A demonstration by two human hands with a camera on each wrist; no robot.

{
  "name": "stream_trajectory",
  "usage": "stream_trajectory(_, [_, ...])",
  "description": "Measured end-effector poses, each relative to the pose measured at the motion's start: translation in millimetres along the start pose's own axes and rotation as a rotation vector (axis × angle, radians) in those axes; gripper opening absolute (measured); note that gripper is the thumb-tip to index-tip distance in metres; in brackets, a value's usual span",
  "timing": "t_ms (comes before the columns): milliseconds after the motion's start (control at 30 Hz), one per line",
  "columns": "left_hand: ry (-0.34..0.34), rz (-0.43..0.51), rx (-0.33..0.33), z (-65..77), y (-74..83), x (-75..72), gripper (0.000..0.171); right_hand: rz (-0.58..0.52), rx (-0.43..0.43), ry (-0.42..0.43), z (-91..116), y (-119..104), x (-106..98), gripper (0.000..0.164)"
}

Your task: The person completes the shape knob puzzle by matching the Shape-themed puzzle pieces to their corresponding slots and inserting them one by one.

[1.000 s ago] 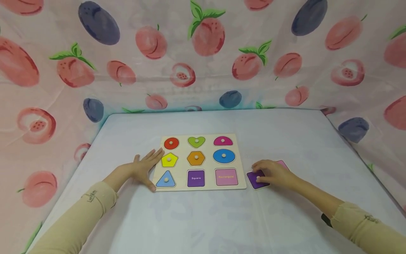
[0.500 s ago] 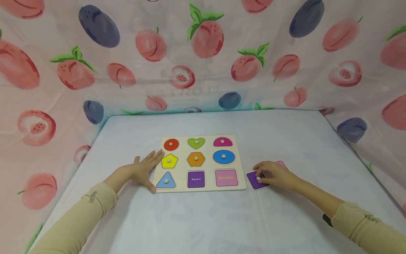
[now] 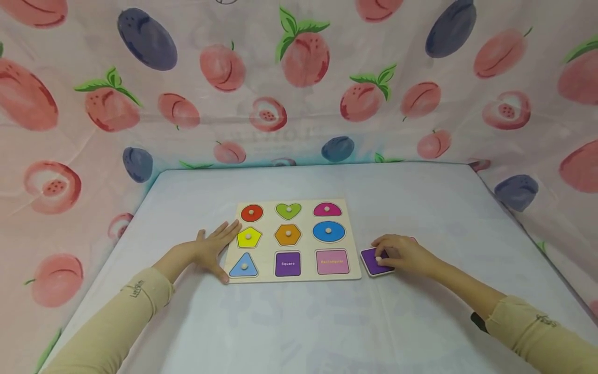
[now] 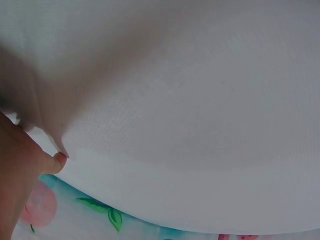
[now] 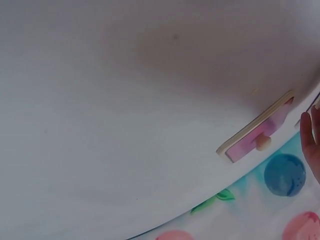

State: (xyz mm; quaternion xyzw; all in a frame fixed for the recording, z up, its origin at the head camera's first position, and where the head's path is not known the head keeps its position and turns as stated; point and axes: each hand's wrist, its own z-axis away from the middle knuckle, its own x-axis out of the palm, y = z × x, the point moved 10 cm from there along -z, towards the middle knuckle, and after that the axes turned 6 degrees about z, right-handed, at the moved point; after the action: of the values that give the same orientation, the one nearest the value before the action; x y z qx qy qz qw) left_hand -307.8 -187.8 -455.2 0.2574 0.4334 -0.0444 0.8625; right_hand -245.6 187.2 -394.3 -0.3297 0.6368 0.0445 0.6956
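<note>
A wooden peg puzzle board (image 3: 306, 221) lies flat on the table, with knobbed pieces in most of its recesses. My left hand (image 3: 214, 252) rests at its left edge, fingers spread and thumb by the near corner. To the right of the board, my right hand (image 3: 405, 256) pinches the knob of a purple square puzzle piece (image 3: 369, 258), which looks slightly raised off the table. Behind that hand lies a pink rectangular puzzle piece (image 5: 250, 142) with a knob, mostly hidden in the head view. The recesses printed "Square" (image 3: 287, 271) and "Rectangular" (image 3: 333, 269) hold no pieces.
A white cloth covers the table (image 3: 299, 327). Fruit-printed curtain (image 3: 299, 124) hangs along the back and both sides. The left wrist view shows mostly tablecloth and part of the left hand.
The purple square piece has shifted slightly left toward the board and appears to have lifted a little, along with my right hand. My left hand stays in place on the board.
</note>
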Motion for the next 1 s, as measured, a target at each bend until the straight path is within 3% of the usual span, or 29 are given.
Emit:
stream_trajectory(367, [0.001,-0.003,0.008,-1.4,-2.1,0.5,0.137,-0.034,-0.004,0.004,-17,-19,-4,0.007])
stream_trajectory(667, [0.001,-0.008,0.005,-4.4,-2.8,-2.1,0.138,-0.057,0.046,0.008,-33,-32,-4,0.007])
stream_trajectory(1000, [-0.007,-0.001,0.005,-3.5,-2.4,1.7,0.138,-0.09,-0.01,0.062,-57,-60,0,0.008])
